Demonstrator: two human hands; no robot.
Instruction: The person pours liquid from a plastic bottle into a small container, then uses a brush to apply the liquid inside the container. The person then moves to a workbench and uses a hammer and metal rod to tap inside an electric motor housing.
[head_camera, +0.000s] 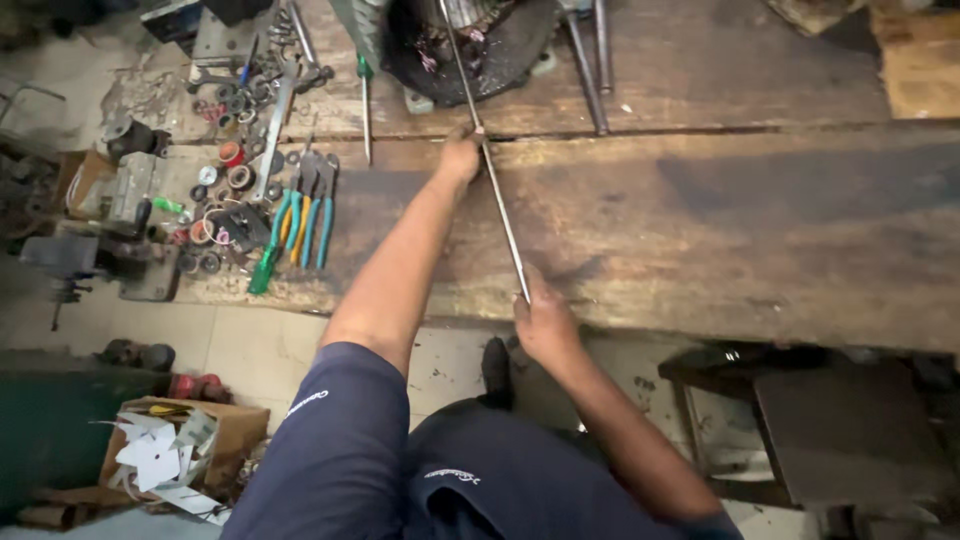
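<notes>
Nearest the camera, dark blue clothing (400, 470) is seen at the bottom of the view, with both bare arms stretched out from it over a worn wooden tabletop (720, 230).

At the far left, below the tabletop edge, a cardboard box (185, 445) filled with white paper scraps is seen on the floor. Above it, on the left part of the tabletop, a clutter of small rings and spools (215, 210) is spread out, and just beside these a row of pliers (305, 215) with green, yellow and blue handles is laid out. A green-handled screwdriver (366, 110) is lying a little further right.

Toward the middle, the left hand (460, 155) is placed far out on the tabletop, its fingers closed around a long thin metal rod (497, 195). The rod is laid slantwise across the tabletop, its far end running up into a dark round motor housing (470, 45) at the top edge. The near end of the rod is gripped by the right hand (542, 320) at the tabletop's front edge, fingers wrapped around it.

Further right, two more metal bars (585, 70) are resting on the tabletop, and a dark stool (850, 430) is standing at lower right.
</notes>
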